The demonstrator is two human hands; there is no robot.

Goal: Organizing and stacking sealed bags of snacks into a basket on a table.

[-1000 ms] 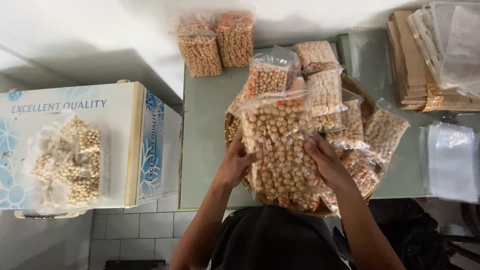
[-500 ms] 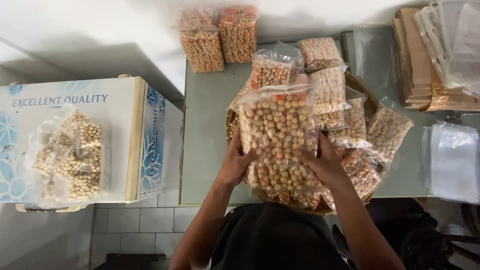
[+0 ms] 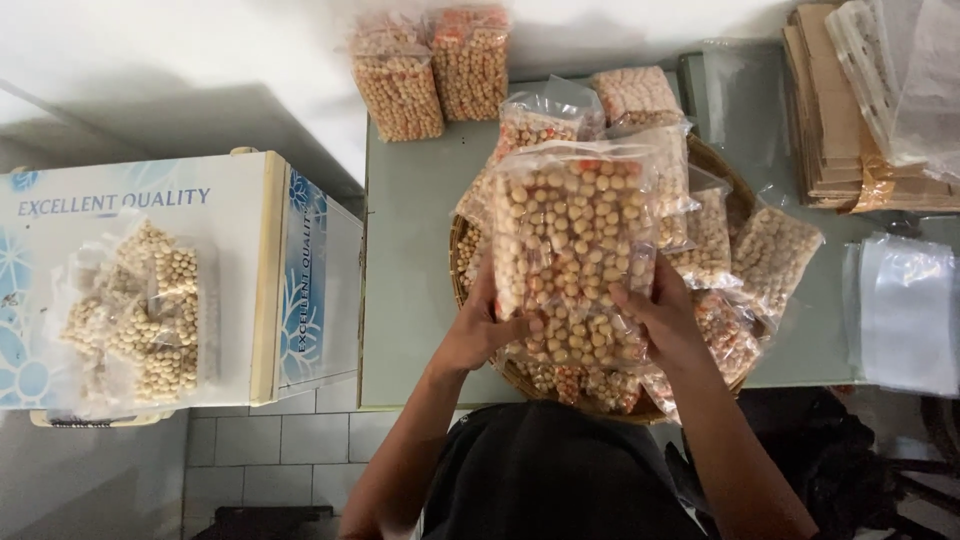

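I've got both hands clamped on the clear bag of nuts [image 3: 575, 255], my left hand [image 3: 482, 330] pinching its lower left edge and my right hand [image 3: 662, 318] its lower right, holding it upright just above the woven basket [image 3: 462, 262] of similar bags. It looks fairly heavy and lumpy inside a thin, slick film, so I judge the bottom corners the safest hold; the sealed top would likely sag.
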